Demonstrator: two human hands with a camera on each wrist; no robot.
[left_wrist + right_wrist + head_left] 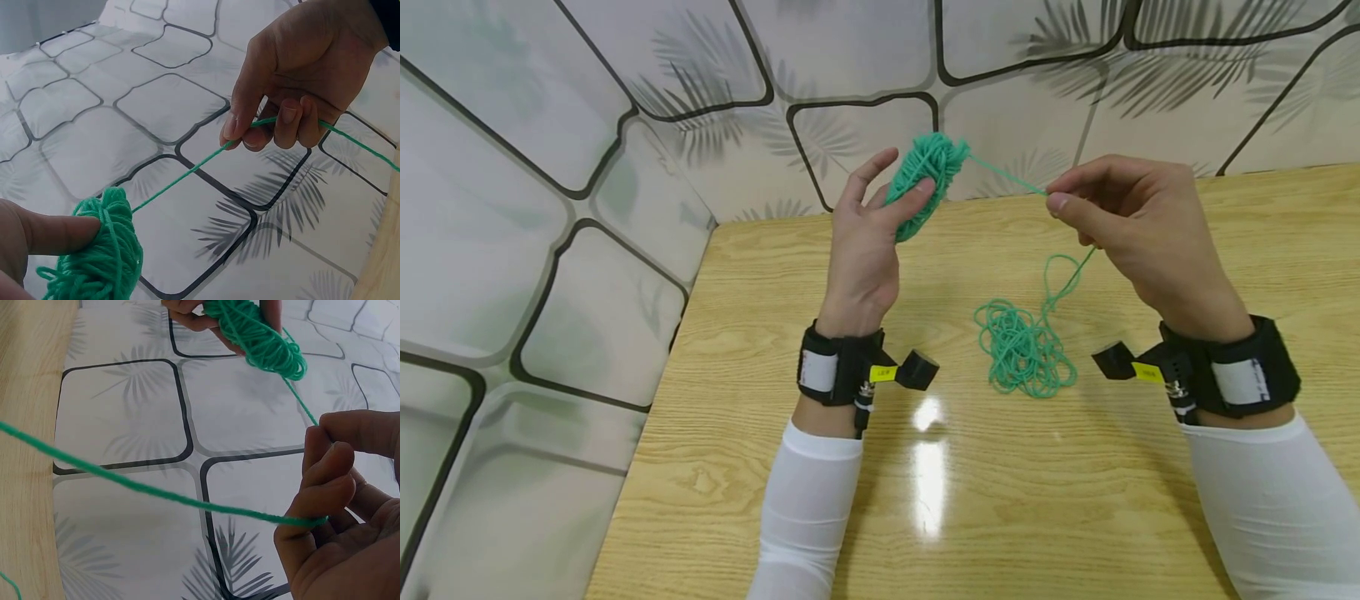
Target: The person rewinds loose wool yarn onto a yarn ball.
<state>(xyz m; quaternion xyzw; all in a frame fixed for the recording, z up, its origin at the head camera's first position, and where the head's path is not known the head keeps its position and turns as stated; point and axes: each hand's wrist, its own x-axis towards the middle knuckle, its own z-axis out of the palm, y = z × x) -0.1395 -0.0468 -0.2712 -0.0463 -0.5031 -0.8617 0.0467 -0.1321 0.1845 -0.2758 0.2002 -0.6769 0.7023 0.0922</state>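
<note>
A green bundle of wound yarn is held up in my left hand, the thumb pressed across its front. From the bundle a single taut strand runs to my right hand, which pinches it between thumb and index finger. In the right wrist view the strand also passes through the curled fingers of that hand. Below, between the two forearms, a loose tangled pile of the same yarn lies on the table, joined to the strand that comes down from my right hand.
The wooden table has a glossy surface with a bright reflection near its middle. Behind it and along its left side stands a pale wall covering with dark outlines and leaf prints. Both wrists wear black straps with small cameras.
</note>
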